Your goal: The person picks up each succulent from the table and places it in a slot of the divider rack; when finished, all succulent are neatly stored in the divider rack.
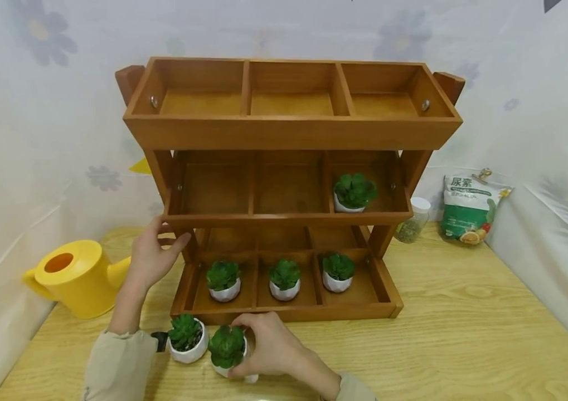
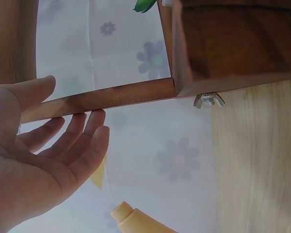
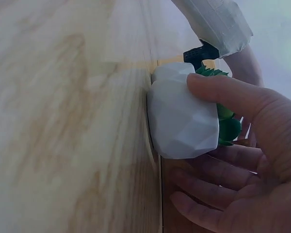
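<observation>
My right hand [image 1: 275,344] pinches a small potted succulent [image 1: 226,347] between thumb and fingers in front of the wooden plant shelf [image 1: 291,135]. In the right wrist view its white faceted pot [image 3: 184,121] is by the tabletop, with the thumb across its side. Just left of it another potted succulent [image 1: 187,340] stands on the table. My left hand [image 1: 154,253] holds the shelf's left upright [image 2: 121,94], thumb on one side and fingertips on the other. Three potted succulents sit in the bottom tier, one per compartment; another potted succulent [image 1: 354,192] occupies the middle tier's right compartment.
A yellow watering can [image 1: 75,278] stands left of the shelf, near my left forearm. Behind the shelf on the right are a white-lidded jar [image 1: 413,220] and a clipped green-and-white bag [image 1: 471,209]. A wing nut [image 2: 208,100] sticks out from the shelf's side.
</observation>
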`<action>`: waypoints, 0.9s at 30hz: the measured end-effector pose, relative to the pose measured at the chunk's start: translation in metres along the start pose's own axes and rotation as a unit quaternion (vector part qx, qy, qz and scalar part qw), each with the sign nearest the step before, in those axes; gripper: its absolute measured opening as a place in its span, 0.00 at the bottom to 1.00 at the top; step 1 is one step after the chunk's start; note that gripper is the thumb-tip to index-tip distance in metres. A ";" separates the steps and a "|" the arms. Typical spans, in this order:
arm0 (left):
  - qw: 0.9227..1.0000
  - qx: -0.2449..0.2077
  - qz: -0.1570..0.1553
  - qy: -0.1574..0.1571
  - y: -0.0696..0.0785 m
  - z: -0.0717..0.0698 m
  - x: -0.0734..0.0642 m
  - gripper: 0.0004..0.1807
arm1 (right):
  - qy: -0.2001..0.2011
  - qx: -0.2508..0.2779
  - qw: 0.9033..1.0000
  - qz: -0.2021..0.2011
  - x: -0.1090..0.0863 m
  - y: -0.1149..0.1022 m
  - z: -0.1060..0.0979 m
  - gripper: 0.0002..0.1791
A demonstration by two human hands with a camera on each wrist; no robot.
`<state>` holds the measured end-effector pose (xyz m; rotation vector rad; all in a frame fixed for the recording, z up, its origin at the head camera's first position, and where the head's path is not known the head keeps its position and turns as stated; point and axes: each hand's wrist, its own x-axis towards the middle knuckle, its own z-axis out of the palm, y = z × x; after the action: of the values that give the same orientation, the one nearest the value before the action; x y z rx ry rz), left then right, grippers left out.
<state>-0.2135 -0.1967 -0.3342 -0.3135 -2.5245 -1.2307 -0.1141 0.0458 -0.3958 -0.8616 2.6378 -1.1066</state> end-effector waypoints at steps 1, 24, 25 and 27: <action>1.000 0.001 -0.001 0.000 0.000 0.000 0.000 0.26 | -0.001 0.001 1.000 0.001 0.000 0.000 0.000 0.30; 1.000 -0.002 -0.012 -0.015 0.001 -0.003 0.000 0.28 | 0.013 0.202 0.979 0.037 -0.005 -0.006 -0.021 0.29; 1.000 -0.003 -0.012 -0.015 0.001 -0.003 -0.001 0.28 | 0.016 0.224 0.974 0.044 -0.005 -0.007 -0.023 0.28; 1.000 -0.005 -0.013 -0.016 0.001 -0.003 -0.001 0.28 | 0.019 0.266 0.962 0.056 -0.007 -0.010 -0.027 0.27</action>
<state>-0.2119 -0.1984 -0.3322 -0.3063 -2.5582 -1.2567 -0.1137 0.0607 -0.3701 -0.5715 2.1954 -1.6927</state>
